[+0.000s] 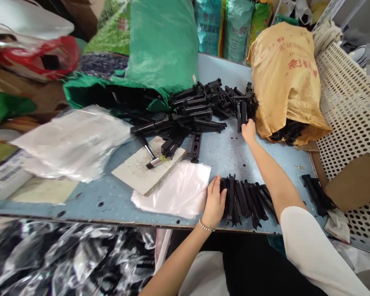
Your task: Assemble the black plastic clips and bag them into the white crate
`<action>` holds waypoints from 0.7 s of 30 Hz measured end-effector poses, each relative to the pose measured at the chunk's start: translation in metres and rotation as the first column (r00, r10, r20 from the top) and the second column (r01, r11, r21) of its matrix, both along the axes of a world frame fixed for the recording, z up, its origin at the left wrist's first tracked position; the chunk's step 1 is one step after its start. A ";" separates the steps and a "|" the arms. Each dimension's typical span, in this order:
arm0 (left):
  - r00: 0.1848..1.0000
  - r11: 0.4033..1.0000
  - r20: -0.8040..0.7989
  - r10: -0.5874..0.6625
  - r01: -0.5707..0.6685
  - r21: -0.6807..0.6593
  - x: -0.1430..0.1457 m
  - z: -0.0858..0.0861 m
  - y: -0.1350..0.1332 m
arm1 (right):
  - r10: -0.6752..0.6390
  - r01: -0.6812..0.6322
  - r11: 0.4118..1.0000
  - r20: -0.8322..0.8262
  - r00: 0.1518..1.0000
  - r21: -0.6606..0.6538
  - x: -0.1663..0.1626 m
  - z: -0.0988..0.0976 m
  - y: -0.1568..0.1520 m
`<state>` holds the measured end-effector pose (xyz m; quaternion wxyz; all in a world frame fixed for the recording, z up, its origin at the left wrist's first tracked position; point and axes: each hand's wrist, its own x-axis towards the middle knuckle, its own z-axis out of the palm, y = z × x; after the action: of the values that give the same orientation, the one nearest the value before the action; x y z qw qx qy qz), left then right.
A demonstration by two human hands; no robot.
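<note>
Seemingly collecting: pinching at least one black part (243, 113) in right hand (249, 130) at far pile (200, 102). Bracing near row (241, 197) from left with left hand (215, 201) extended, unclamped. Probably calls next for lifting clear without snagging.

lettering (294, 63), even on the tan sack (279, 92), is illegible.

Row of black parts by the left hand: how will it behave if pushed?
The row of black parts looks straight and unbent, so likely stiff pieces. Lying loose and partly fanned, they'd probably skew or spread under a push. Slim shapes suggest low weight each.
</note>
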<state>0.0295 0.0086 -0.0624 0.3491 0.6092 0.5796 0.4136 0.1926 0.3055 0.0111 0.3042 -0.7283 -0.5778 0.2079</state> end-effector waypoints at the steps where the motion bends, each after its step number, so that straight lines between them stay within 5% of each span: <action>1: 1.000 1.000 -0.017 -0.009 0.009 0.012 -0.001 0.000 0.003 | 0.025 -0.025 1.000 -0.045 0.999 -0.005 0.007 -0.001 -0.009; 6: 0.990 0.987 -0.094 -0.108 0.118 0.113 -0.005 -0.002 0.010 | 0.165 -0.165 0.986 -0.070 0.984 0.003 0.038 0.001 -0.067; 8: 0.988 0.983 -0.087 -0.128 0.138 0.122 -0.004 -0.002 0.008 | 0.255 -0.258 0.964 0.045 0.966 0.059 0.038 0.003 -0.077; 10: 0.991 0.986 -0.062 -0.121 0.127 0.104 -0.003 -0.001 0.005 | 0.383 -0.413 0.908 0.262 0.886 0.069 0.030 0.005 -0.073; 13: 0.996 0.993 -0.026 -0.085 0.087 0.084 -0.008 0.005 -0.003 | 0.549 -0.570 0.815 0.453 0.702 -0.106 0.011 0.008 -0.053; 17: 0.995 0.992 0.077 -0.056 0.047 0.115 -0.030 0.018 -0.012 | 0.606 -0.583 0.791 0.375 0.702 -0.188 0.003 0.019 -0.039; 21: 0.924 0.998 0.381 -0.017 -0.009 0.066 -0.047 0.041 -0.004 | 0.616 -0.592 0.788 0.216 0.758 -0.169 0.009 0.033 -0.090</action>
<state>-0.0172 0.0043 -0.0214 0.4353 0.5297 0.4854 0.5425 0.2015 0.2152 0.0438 0.1092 -0.5366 -0.8063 0.2237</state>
